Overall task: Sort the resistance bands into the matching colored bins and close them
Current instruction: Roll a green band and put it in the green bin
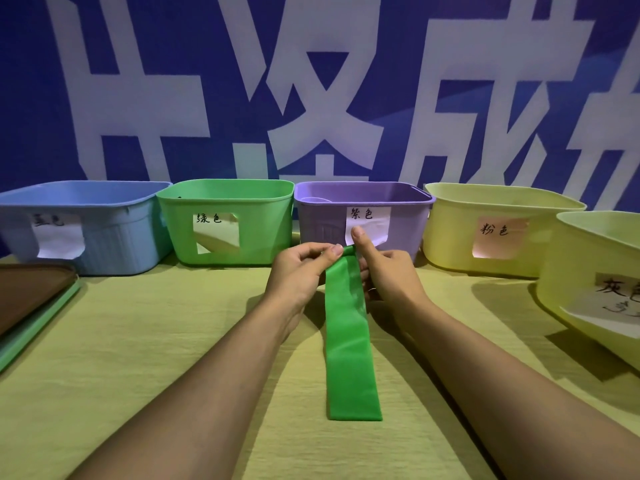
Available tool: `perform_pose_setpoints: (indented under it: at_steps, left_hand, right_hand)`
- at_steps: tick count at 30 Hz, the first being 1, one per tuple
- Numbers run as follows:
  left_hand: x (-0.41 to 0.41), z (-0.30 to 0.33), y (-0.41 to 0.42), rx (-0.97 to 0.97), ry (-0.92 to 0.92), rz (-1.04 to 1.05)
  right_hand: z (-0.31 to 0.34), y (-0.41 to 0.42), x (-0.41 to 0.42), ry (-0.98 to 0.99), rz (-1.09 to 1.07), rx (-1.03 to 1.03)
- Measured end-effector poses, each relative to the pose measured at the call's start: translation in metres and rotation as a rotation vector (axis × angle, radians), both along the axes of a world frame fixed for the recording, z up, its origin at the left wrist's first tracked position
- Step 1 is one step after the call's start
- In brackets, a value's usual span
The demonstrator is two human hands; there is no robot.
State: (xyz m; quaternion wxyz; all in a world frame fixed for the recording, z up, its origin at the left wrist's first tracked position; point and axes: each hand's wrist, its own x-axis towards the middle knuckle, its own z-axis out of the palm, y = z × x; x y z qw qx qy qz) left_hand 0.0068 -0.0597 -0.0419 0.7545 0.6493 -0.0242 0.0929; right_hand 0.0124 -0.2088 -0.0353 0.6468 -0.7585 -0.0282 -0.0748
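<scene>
**Green band in hand, every bin still open**

You hold the green resistance band (pixel 349 327) by its far end: your left hand (pixel 298 275) pinches that end between thumb and fingers, and your right hand (pixel 384 271) grips it from the other side with the thumb raised. The rest of the band trails toward you and lies flat on the tablecloth (pixel 156 358).

Take the green bin (pixel 225 223) as your landmark. The band's pinched end is in front of it and a little to its right, closer to the front of the purple bin (pixel 363 220) that stands just right of the green one. The blue bin (pixel 83 226) stands just left of it. Further right, past the purple, come two yellow bins: one with a pink paper label (pixel 498 233), then one nearer you at the frame's edge (pixel 595 271).

As I judge it, the sorting is under way, not done. This band still has to go into the green bin. The bins' contents are mostly hidden from here, so I cannot tell how many bands are already sorted. No bin wears a lid. A stack of lids (pixel 31 303), brown on top of green, lies well left of the green bin, nearer you, so all the closing remains.

The surface is a yellow-green cloth, slightly wrinkled. Behind the bins hangs a blue banner (pixel 207 81) with large white characters.
</scene>
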Motion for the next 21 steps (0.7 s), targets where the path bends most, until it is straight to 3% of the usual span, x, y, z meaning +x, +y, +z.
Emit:
perform_pose_setpoints:
  at_steps: [14,21]
  left_hand:
    - [-0.0010,-0.0005,0.0016,0.066,-0.063,0.023]
    - [0.0031,-0.0015,0.0013,0.019,0.064,0.003]
  right_hand:
    - [-0.0019,0.0011,-0.0002,-0.056,0.092,0.005]
    - [-0.0029,0.0031,0.0009,-0.069,0.155,0.018]
